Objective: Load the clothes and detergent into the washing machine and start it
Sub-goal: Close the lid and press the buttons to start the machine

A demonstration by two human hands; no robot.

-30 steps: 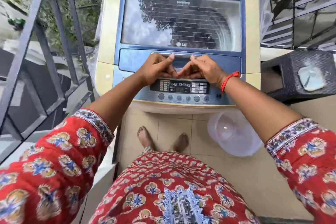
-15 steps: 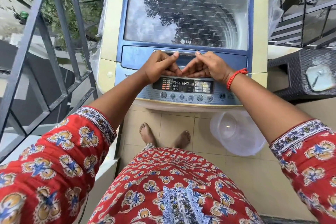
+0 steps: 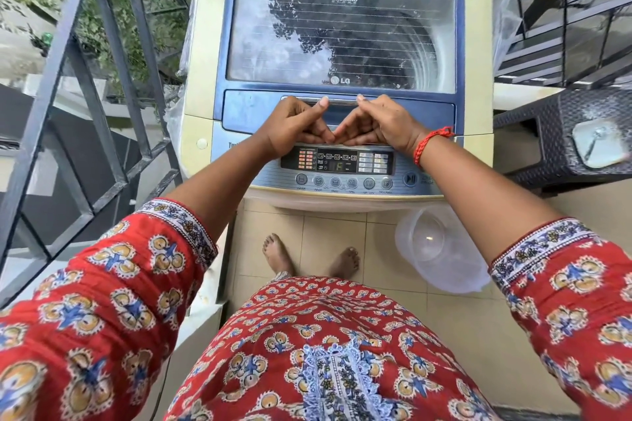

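1. Washer (image 3: 205, 44) right in front of me, lid (image 3: 342, 37) down flat, display (image 3: 337, 161) lit.
2. Left hand (image 3: 294, 123) curls its fingers under the lid handle (image 3: 342, 100), thumb resting on top.
3. Right hand (image 3: 379, 123) grips that handle likewise, knuckles touching the left's.
4. Clear tub (image 3: 441, 249) lies on the floor tiles, right of my feet (image 3: 277, 253).

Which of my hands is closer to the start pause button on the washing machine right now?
Right. Your right hand rests on the lid's front edge just above and left of the start pause button. Your left hand sits on the same edge but further left, across the display panel.
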